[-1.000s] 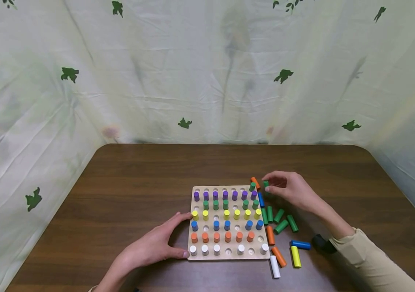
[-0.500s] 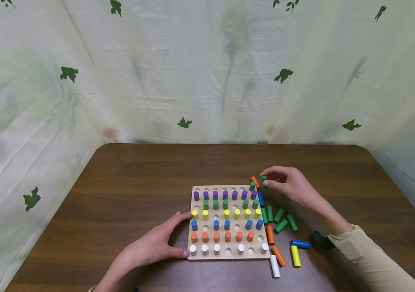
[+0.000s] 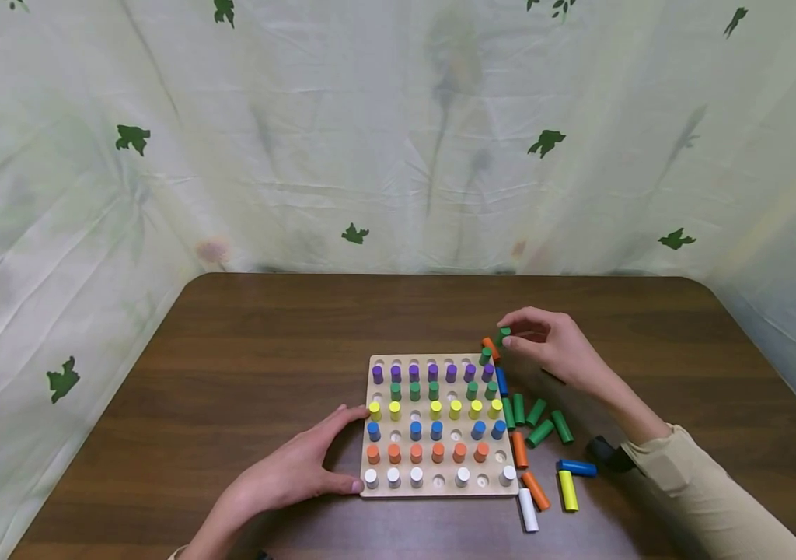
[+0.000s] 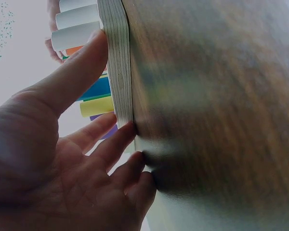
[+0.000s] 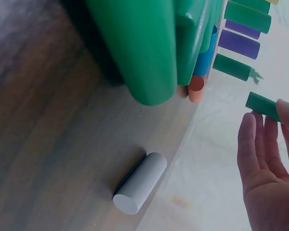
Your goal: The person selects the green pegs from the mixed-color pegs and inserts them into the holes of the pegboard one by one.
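In the head view a pale wooden pegboard [image 3: 471,464] carries rows of purple, green, yellow, blue, orange and white pegs, with some holes bare. My left hand [image 3: 303,465] rests against its left edge, fingers fairly straight. The left wrist view has the thumb [image 4: 82,67] beside a white peg [image 4: 76,36] and the fingertips along the board's side. Beyond the far right corner, my right hand [image 3: 557,346] pinches a green peg [image 3: 504,335] between thumb and fingers. That peg [image 5: 261,106] is held up off the table in the right wrist view. One green peg [image 3: 485,356] stands in the farthest row.
Loose pegs lie right of the board: several green [image 3: 540,433], two blue [image 3: 577,468], several orange [image 3: 535,491], one yellow [image 3: 568,491] and one white [image 3: 528,510]. The right wrist view shows a greyish-white peg [image 5: 140,183] on the table. A patterned curtain [image 3: 398,155] hangs behind.
My right hand has moved slightly away from the body and left, raising the green peg. The peg has tilted. My left hand and the board look unmoved.
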Demonstrator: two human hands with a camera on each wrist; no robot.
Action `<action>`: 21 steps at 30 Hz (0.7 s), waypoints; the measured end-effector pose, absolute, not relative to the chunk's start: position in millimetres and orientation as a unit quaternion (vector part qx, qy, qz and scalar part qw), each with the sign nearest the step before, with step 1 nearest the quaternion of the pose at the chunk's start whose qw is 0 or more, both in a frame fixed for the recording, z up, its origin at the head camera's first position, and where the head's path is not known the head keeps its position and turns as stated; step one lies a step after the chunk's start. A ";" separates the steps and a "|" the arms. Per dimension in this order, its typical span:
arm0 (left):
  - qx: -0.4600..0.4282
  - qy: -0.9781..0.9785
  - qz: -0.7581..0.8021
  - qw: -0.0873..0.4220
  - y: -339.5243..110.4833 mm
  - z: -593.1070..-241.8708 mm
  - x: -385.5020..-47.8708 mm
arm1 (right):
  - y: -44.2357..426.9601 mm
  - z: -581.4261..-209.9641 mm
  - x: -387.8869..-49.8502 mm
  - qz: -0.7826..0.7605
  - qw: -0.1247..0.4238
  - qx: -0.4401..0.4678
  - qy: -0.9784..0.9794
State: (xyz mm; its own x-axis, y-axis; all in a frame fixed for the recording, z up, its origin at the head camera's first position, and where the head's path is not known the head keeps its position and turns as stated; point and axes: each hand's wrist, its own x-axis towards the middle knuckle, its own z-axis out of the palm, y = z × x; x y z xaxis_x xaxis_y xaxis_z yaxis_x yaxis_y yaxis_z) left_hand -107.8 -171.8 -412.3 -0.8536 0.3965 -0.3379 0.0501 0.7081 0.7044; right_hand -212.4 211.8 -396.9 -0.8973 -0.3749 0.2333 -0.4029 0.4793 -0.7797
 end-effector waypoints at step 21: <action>0.121 0.894 0.358 0.242 -172.1 -412.6 -107.6 | 191.3 -395.5 -220.6 0.460 -0.011 0.259 -0.849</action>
